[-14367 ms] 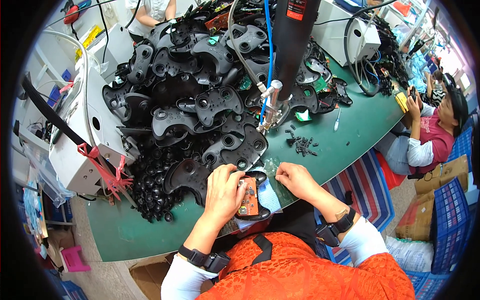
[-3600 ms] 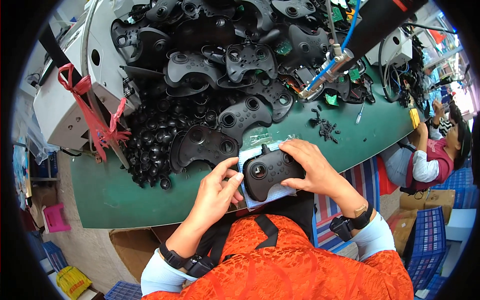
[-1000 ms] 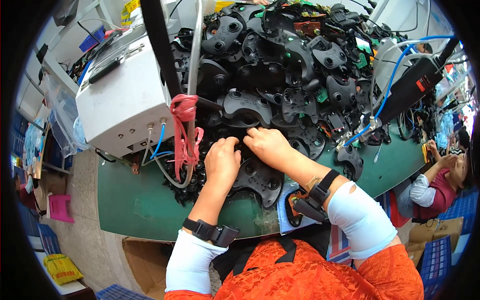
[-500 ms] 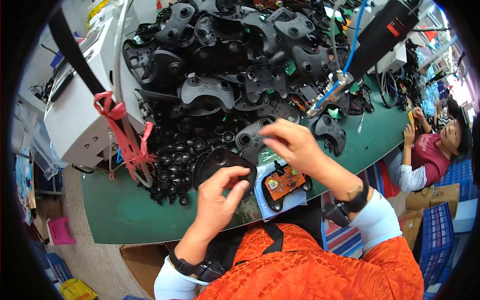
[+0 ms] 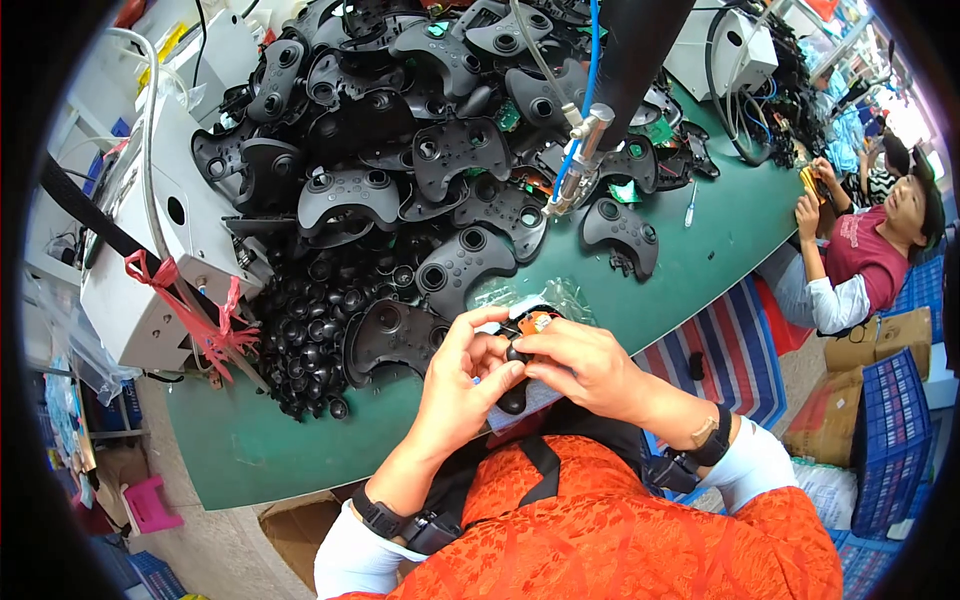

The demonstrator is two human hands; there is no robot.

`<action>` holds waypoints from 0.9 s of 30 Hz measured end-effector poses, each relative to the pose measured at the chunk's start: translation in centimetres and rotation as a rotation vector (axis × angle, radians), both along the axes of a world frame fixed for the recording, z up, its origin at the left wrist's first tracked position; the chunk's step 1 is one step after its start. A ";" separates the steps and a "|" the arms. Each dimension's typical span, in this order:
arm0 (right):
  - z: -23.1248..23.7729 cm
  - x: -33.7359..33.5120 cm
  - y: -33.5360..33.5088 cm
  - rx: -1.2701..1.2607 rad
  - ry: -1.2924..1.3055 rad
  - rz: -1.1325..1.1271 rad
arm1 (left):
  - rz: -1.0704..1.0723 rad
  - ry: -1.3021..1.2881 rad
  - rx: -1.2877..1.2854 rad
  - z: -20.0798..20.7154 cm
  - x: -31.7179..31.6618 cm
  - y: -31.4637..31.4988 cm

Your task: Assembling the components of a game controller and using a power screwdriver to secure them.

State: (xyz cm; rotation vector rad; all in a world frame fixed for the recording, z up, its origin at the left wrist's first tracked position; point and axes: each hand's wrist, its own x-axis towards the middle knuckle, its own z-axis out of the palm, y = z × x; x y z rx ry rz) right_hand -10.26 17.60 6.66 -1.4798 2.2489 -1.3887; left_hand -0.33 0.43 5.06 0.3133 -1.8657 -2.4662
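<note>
My two hands meet over a half-built game controller (image 5: pixel 512 402), whose orange circuit board (image 5: pixel 538 321) shows just beyond my fingertips. My right hand (image 5: pixel 590 368) pinches a small, round black thumbstick cap (image 5: pixel 517 351) between thumb and fingers. Close against it, my left hand (image 5: pixel 462 375) is closed with its fingers curled; whatever lies in its fingertips is hidden. Beneath the controller is a light-blue cloth (image 5: pixel 500 419), mostly covered. A dark controller shell (image 5: pixel 398 335) lies just left of my left hand, and another grey shell (image 5: pixel 465 270) lies beyond it.
A heap of controller shells (image 5: pixel 350 200) fills the far side of the green table (image 5: pixel 270 450). Loose black thumbstick caps (image 5: pixel 310 335) are piled at left beside a pale metal machine (image 5: pixel 140 290). A hanging black screwdriver (image 5: pixel 580 165) leans in overhead. At right sits a co-worker (image 5: pixel 870 250).
My right hand has come down and my left hand has moved right, away from the dark shell; they now meet over the controller with a thumbstick cap. The view has shifted too.
</note>
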 end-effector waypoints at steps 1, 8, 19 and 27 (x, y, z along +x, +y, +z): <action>0.1 -0.3 -0.1 -0.002 -0.002 0.002 | -0.008 0.000 0.024 0.4 -0.2 -0.2; 1.7 -4.0 0.9 0.119 -0.205 -0.085 | 0.156 0.317 -1.101 1.3 -0.3 -0.2; 0.2 -4.4 1.0 0.292 0.026 0.030 | 0.109 0.293 -1.289 -2.7 -0.1 1.9; -0.3 -5.1 0.8 0.374 0.150 0.097 | 0.056 0.310 -1.287 -2.8 0.4 1.7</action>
